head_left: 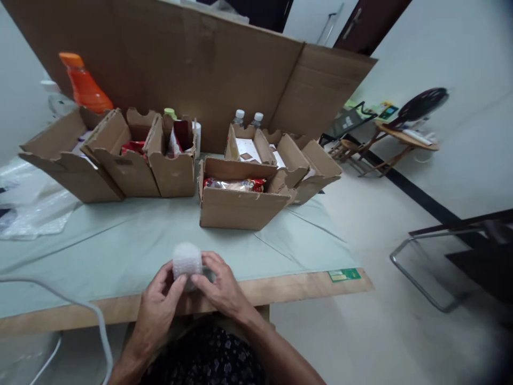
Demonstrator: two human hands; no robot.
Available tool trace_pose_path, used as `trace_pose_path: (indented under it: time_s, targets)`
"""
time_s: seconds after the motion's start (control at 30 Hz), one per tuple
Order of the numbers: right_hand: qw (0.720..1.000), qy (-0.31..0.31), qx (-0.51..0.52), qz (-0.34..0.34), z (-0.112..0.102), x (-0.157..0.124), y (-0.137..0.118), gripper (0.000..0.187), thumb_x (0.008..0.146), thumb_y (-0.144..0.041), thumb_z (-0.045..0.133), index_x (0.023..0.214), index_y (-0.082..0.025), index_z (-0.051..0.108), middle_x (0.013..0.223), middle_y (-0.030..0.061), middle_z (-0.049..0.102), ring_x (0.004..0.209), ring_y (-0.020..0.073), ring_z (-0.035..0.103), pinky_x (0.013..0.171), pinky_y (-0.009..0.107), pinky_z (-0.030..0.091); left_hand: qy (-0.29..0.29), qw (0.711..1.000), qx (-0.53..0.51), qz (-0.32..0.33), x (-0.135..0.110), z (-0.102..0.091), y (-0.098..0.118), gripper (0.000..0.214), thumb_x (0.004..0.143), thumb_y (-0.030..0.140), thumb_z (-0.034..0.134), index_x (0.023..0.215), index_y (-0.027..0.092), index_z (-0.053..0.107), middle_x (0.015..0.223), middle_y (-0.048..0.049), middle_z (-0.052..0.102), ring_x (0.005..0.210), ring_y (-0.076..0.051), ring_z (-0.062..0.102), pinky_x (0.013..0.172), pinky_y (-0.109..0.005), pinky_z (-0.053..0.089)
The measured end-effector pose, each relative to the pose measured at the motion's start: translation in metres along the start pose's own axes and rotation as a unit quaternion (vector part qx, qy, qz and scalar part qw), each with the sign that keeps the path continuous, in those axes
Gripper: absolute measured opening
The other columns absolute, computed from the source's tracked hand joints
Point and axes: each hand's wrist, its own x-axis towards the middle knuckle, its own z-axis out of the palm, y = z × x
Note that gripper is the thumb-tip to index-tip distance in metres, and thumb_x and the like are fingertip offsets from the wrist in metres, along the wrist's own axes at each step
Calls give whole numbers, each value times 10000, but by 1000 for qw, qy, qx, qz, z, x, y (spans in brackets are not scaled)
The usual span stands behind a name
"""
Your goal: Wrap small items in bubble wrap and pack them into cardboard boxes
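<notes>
A small roll of bubble wrap (187,260), whitish and rounded, is held up just above the table's front edge. My left hand (160,299) grips its left side, thumb on the near face. From the right, my right hand (220,283) has fingers and thumb closed around it. Whether anything is wrapped inside cannot be made out. Beyond the hands, a cardboard box (236,211) with red and clear packets (236,185) in it stands on the pale green tablecloth (160,230).
Several open cardboard boxes (172,174) line the table's back, before a tall cardboard panel (180,69). An orange bottle (86,85) stands behind them. Bubble wrap sheets (40,214) lie at left. A grey cable (96,310) loops at the lower left. A green card (344,275) lies on the wooden edge.
</notes>
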Motion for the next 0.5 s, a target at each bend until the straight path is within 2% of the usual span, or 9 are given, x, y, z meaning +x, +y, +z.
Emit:
trace_pose_path:
  time_s: [0.1,0.13,0.17,0.2,0.27,0.33,0.37,0.43,0.5]
  targets:
    - [999,-48,20,5,-40,-6,-6,659,813,-397,780,1413,-248,552,1408,103,577,1114,213,598,981,360,485,-46,993,72,87,4,7,8,376,847,463,658,1094,186,716,1010,-71,786,898,-246,751,789,-319,614]
    - [997,-78,28,7,-53,-7,-9,780,786,-427,812,1477,-257,493,1421,105,578,1088,208,615,952,344,501,-71,985,95,129,6,9,11,305,853,412,655,1058,198,728,987,-60,785,880,-233,750,775,-302,611]
    - [994,-103,24,4,-64,-7,-14,807,778,-432,825,1489,-259,486,1393,99,608,1056,201,632,921,324,512,-96,974,115,171,7,11,15,237,863,355,646,1028,211,733,966,-48,782,860,-217,747,759,-281,607]
    - [993,-119,6,-5,-75,-7,-19,739,786,-413,825,1448,-254,538,1322,83,659,1017,192,649,889,302,518,-121,961,128,212,8,14,20,188,875,304,631,1009,223,734,941,-35,778,829,-196,743,735,-258,600]
    - [992,-113,-50,-34,-95,-7,-33,440,834,-335,790,1250,-235,685,1105,41,740,910,169,673,810,261,519,-164,933,138,289,14,19,35,190,898,268,617,1055,240,720,935,-24,766,804,-169,734,704,-228,590]
    - [991,-61,-92,-69,-118,-6,-50,222,875,-266,740,1093,-226,730,968,18,754,830,152,679,750,243,521,-171,905,151,359,26,23,55,330,918,342,630,1230,239,663,1093,-61,743,953,-192,729,801,-259,597]
    - [990,-21,-105,-89,-132,-5,-60,200,873,-254,742,1070,-227,729,957,16,754,823,152,683,736,244,528,-152,891,166,395,35,26,67,442,919,385,641,1332,232,604,1228,-95,700,1095,-223,697,904,-305,585]
    - [979,89,-126,-136,-163,0,-77,233,859,-255,764,1087,-245,720,993,16,753,842,160,693,721,254,548,-64,859,208,462,56,32,89,619,904,395,678,1461,212,481,1463,-158,540,1370,-302,524,1109,-439,474]
    - [945,223,-151,-184,-196,12,-93,262,856,-275,777,1110,-272,713,1024,13,746,851,171,693,707,275,565,32,825,256,503,80,40,107,658,882,304,715,1476,203,451,1568,-186,413,1501,-360,340,1200,-552,338]
